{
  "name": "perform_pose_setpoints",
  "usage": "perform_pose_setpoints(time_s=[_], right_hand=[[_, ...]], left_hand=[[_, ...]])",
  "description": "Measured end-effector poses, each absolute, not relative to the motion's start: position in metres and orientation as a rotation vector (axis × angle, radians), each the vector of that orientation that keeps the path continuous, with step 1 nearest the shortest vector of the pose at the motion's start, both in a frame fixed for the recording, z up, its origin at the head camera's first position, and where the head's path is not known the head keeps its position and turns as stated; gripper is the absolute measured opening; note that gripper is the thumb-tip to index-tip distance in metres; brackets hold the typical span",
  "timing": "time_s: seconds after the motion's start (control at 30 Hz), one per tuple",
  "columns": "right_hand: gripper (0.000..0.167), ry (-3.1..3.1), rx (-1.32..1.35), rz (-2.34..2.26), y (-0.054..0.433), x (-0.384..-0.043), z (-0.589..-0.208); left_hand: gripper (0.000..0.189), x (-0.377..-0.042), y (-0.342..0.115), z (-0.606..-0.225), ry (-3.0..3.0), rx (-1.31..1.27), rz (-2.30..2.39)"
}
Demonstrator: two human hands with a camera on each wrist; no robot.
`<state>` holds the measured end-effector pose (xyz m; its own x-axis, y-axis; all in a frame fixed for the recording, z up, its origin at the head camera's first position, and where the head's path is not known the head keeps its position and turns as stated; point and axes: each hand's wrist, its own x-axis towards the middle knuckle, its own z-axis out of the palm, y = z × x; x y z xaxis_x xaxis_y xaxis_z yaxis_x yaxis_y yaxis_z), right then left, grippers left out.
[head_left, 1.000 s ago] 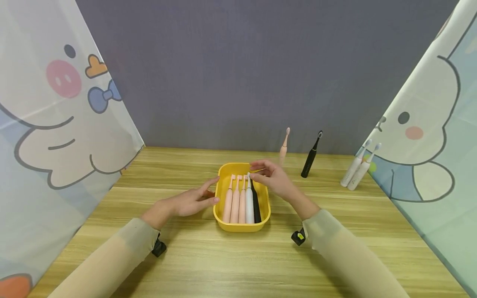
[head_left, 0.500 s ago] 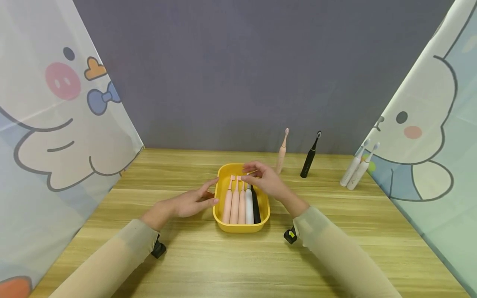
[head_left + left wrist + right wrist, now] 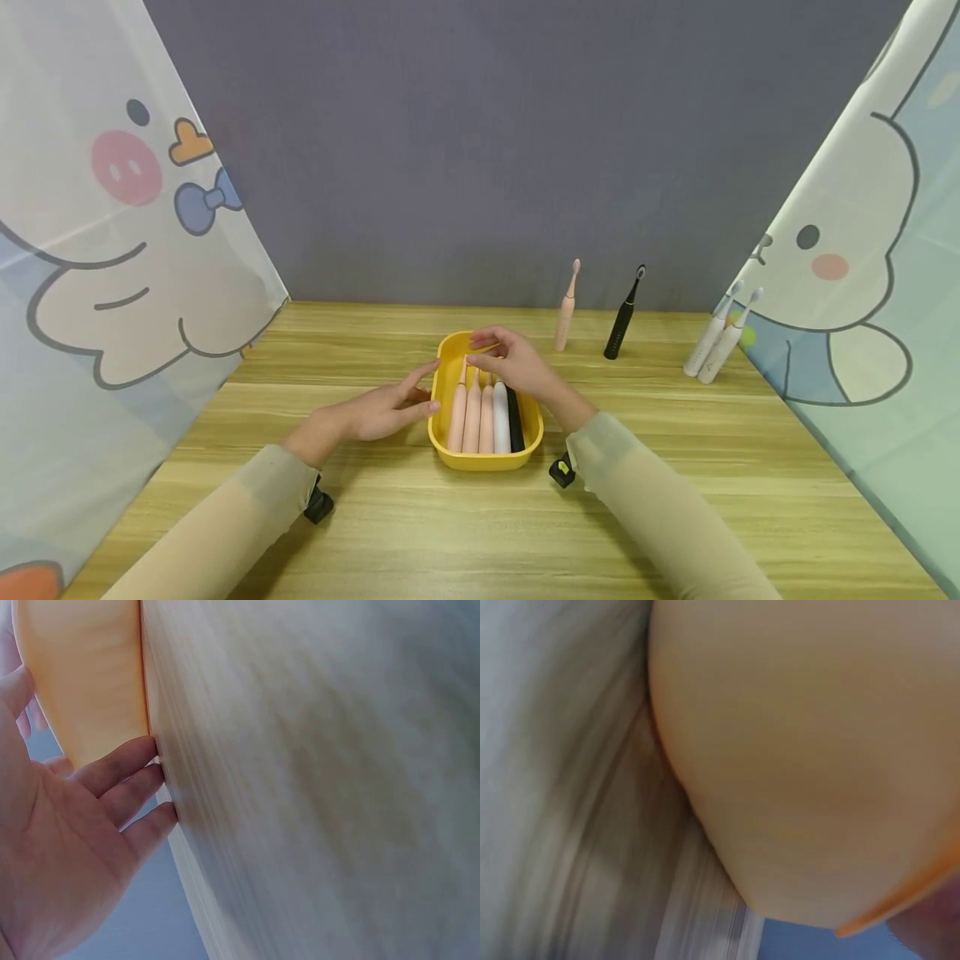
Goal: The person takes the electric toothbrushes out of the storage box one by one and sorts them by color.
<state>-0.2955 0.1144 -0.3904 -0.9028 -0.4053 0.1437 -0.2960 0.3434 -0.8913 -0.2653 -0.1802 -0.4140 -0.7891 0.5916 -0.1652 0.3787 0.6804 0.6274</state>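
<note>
A yellow tray (image 3: 486,461) on the table holds a row of electric toothbrushes: three pink ones, with the leftmost pink toothbrush (image 3: 457,418) by the tray wall, then a white toothbrush (image 3: 502,421) and a black toothbrush (image 3: 515,423). My left hand (image 3: 378,408) rests against the tray's left side, thumb and fingers extended; in the left wrist view its fingertips (image 3: 166,819) reach the tray wall and tabletop. Over the tray's far end is my right hand (image 3: 517,362), fingers loosely extended, thumb tip at the leftmost pink brush's head. It hides the other brush heads.
Behind the tray to the right, a pink toothbrush (image 3: 566,321) and a black toothbrush (image 3: 619,327) stand upright. Two white toothbrushes (image 3: 717,350) stand side by side farther right. A grey panel (image 3: 480,150) closes the back; printed cloths flank both sides.
My right hand has moved left across the brush heads, from the white toothbrush to the leftmost pink one. The left hand and the toothbrushes stay in place.
</note>
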Motion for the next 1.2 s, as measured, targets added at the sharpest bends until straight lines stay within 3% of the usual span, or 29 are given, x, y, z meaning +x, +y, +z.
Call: perform_pose_setpoints(time_s=[0.53,1.2], right_hand=[[0.045,2.530,-0.673,-1.549,0.104,-0.298,-0.398],[0.040,2.650,-0.788,-0.983,0.097,-0.306,-0.406]], left_hand=[[0.086,-0.264,-0.178,-0.412,2.536,0.754,0.836],[0.086,-0.263,-0.179,-0.411,2.534,0.762,0.834]])
